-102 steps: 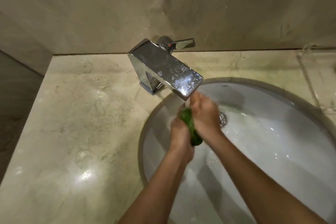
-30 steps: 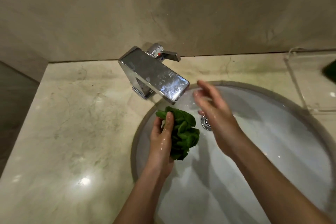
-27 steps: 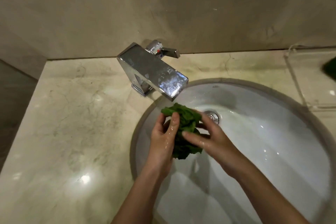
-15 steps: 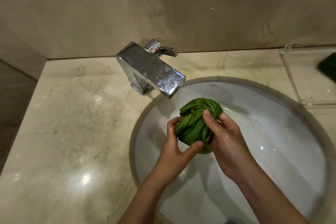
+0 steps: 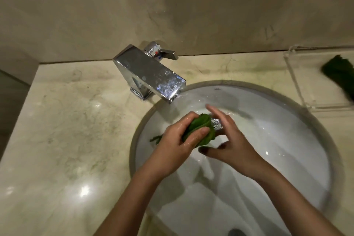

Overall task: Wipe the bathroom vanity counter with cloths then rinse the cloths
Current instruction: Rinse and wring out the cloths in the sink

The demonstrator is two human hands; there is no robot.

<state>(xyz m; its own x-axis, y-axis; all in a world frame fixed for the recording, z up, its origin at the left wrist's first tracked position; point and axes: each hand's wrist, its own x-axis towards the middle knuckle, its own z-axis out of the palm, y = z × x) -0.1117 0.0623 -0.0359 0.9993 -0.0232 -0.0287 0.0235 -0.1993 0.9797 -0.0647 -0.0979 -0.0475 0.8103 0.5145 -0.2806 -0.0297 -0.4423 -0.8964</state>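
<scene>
Beige marble worktop (image 5: 67,140) under a matching wall, white oval basin (image 5: 287,159) sunk into its right half. Behind the basin's rim, square chrome faucet (image 5: 149,76), spout wet and reaching over the bowl. Grips a bunched wet green cloth (image 5: 201,128) with the left hand (image 5: 178,140) above the middle of the basin, just below the spout, fingers (image 5: 183,120) and thumb clamped round it, one end trailing out to the left. Holds the right hand (image 5: 231,143) just beside the cloth, fingers straight and spread, thumb out beneath; touching or not, cannot tell. Far right on the worktop, clear plastic tray (image 5: 295,86) with a second dark green cloth (image 5: 339,74) lying in it.
</scene>
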